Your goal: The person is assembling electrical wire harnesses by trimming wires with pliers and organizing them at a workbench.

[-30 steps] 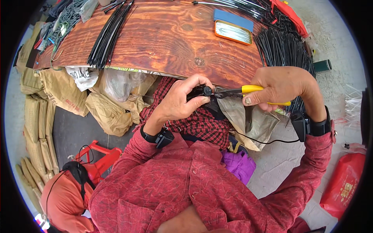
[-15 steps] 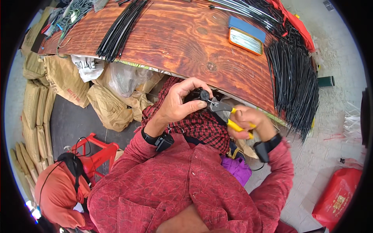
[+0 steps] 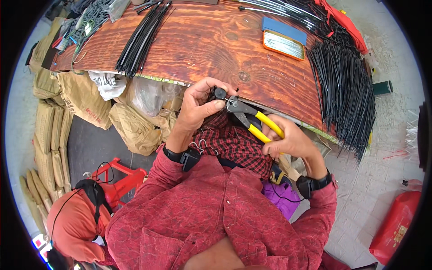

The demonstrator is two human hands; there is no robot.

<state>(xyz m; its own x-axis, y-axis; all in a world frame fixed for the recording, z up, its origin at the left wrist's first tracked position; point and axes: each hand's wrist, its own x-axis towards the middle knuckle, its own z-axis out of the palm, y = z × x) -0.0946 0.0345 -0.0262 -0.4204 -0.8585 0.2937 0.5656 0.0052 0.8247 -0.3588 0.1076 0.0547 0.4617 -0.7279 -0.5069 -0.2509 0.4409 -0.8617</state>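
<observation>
My left hand (image 3: 191, 112) pinches a small black piece with a round knob (image 3: 220, 93) on its end, at the near edge of the wooden table (image 3: 202, 49). A short thin wire seems to stick out beside the knob. In my right hand (image 3: 290, 138) are pliers (image 3: 242, 108) with dark jaws and yellow handles, the handles spread apart. Their tip is right at the wire, close to my left fingertips; whether the jaws grip it I cannot tell. A red and black checked cloth (image 3: 238, 148) lies below both hands.
An orange-rimmed tin (image 3: 264, 44) of thin silver wire pieces stands on the table beside a blue lid (image 3: 283, 28). Black thin rods (image 3: 344, 90) overhang the right edge; another bundle (image 3: 141, 40) lies left. Brown sacks (image 3: 83, 96) and a red stool (image 3: 123, 180) stand left.
Both hands have shifted slightly left and up in view. The pliers' yellow handles have spread apart, and the fingers of my right hand have loosened around them.
</observation>
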